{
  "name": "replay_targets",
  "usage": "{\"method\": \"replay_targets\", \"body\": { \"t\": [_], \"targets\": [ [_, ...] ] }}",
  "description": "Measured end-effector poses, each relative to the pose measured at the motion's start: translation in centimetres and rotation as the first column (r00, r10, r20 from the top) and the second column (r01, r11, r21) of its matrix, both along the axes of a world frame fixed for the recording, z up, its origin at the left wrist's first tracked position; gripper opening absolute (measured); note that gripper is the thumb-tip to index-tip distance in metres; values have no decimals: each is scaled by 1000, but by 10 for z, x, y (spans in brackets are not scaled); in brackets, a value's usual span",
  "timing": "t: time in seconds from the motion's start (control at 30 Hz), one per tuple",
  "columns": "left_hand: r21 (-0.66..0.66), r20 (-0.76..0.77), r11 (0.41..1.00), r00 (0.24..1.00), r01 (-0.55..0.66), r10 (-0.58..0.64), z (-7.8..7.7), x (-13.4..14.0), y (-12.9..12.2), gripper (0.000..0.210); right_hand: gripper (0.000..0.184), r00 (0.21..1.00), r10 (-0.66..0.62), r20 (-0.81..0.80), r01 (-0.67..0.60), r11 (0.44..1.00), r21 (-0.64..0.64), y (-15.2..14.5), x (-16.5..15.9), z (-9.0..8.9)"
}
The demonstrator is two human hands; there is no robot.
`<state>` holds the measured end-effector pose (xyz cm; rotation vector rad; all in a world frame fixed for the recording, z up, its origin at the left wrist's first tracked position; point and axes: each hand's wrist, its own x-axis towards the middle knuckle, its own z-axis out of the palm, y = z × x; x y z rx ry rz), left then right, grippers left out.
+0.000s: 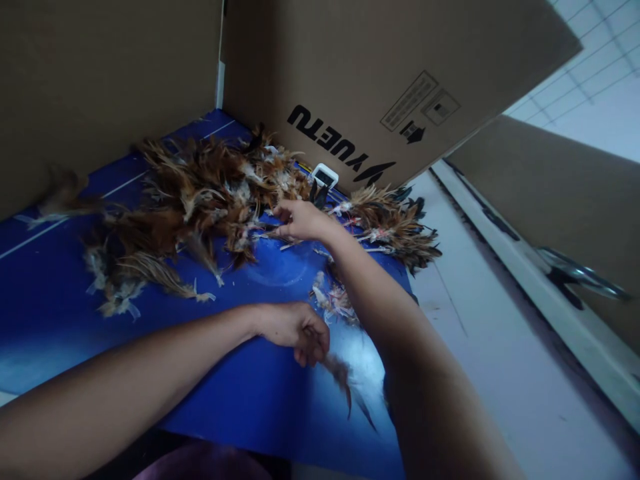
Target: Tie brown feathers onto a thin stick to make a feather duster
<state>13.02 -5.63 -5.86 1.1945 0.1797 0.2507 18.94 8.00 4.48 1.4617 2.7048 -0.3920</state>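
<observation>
My left hand [300,333] is closed on a small bunch of brown and dark feathers [341,375], whose tips point down and right over the blue tabletop [270,387]. Crossing above it, my right hand [303,220] reaches to the right edge of a large heap of brown feathers [200,180]. Its thumb and forefinger are apart, close to some pale quills, and nothing clear shows between them. Beyond my right wrist lie several tied feather bundles [395,223] with dark tips. Pale scraps and reddish threads [334,297] lie partly behind my right forearm.
Tall cardboard panels [320,67] wall off the back and left of the table. A white device with a dark screen [325,176] stands against the back panel. To the right are a pale surface [480,320] and a blurred metal handle [585,273].
</observation>
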Motion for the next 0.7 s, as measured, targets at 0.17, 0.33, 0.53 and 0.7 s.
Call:
{"method": "replay_targets", "body": {
  "t": [0.17,0.33,0.53,0.7],
  "targets": [
    [-16,-21,1000,1000,6,-6,-1,0,-1,7,13,999,-4,45,4,1000,-1,-12,-8,-19],
    [-23,-42,1000,999,-9,8,6,-3,-1,9,16,862,109,-496,-189,976,-113,-8,-15,2],
    [-4,-30,1000,1000,2,-2,5,-2,0,12,20,989,17,-146,9,985,175,18,-6,-11],
    [-34,-29,999,999,17,-18,-2,-1,0,19,27,999,-48,-9,49,973,224,26,-11,-44]
  ]
}}
